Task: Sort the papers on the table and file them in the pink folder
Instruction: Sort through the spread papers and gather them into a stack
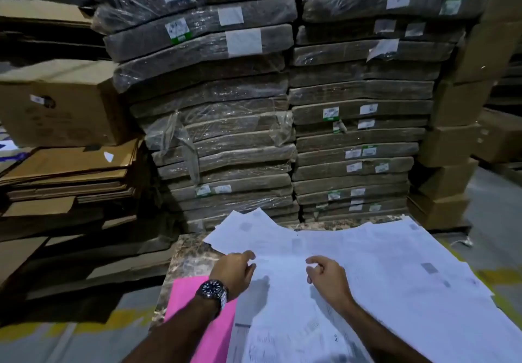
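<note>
Several white printed papers (381,263) lie spread and overlapping across a small marble-patterned table (189,252). The pink folder (183,297) lies flat at the table's near left, partly under my left forearm and the papers. My left hand (236,270), a dark watch on its wrist, hovers at the left edge of the paper spread with fingers curled and nothing in them. My right hand (327,276) rests over the middle of the papers, fingers bent and apart, holding nothing.
Two tall stacks of plastic-wrapped brown bundles (214,125) rise right behind the table. Flattened cardboard and a carton (56,108) are piled at the left, more cartons (452,142) at the right. Grey floor with yellow lines (121,317) surrounds the table.
</note>
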A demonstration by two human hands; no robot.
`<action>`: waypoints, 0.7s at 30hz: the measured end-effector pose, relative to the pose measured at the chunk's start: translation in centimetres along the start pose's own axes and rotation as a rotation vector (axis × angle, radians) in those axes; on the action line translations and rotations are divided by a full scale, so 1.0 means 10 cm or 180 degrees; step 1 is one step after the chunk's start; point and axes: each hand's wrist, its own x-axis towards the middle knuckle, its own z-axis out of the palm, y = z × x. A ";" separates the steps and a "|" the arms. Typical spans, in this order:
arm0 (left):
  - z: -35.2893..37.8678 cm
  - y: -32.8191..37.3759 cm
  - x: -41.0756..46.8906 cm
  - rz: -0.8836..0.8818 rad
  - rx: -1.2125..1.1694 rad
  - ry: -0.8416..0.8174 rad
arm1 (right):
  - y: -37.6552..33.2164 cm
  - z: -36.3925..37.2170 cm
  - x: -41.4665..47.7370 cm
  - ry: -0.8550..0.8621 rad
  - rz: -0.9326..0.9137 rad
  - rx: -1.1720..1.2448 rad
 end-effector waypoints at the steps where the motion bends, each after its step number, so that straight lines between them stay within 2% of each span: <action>1: 0.08 -0.01 0.00 -0.0066 -0.0088 -0.0071 | 0.08 0.05 0.01 -0.0122 0.0112 0.0068; 6: 0.47 0.00 -0.13 -0.0579 -0.0617 -0.0602 | 0.47 0.33 -0.11 -0.0592 0.0744 -0.0112; 10: 0.69 -0.06 -0.18 -0.0904 -0.0580 -0.1100 | 0.69 0.45 -0.10 -0.0990 0.0807 -0.0557; 15: 0.93 -0.14 -0.26 -0.1286 -0.0907 -0.1104 | 0.64 0.46 -0.13 -0.1310 0.0898 -0.0680; 19: 0.85 -0.07 -0.20 -0.1221 -0.0991 -0.1407 | 0.67 0.47 -0.11 -0.1351 0.0850 -0.0805; 21: 0.87 -0.06 -0.17 -0.1262 -0.0961 -0.1398 | 0.68 0.47 -0.10 -0.1349 0.0836 -0.0798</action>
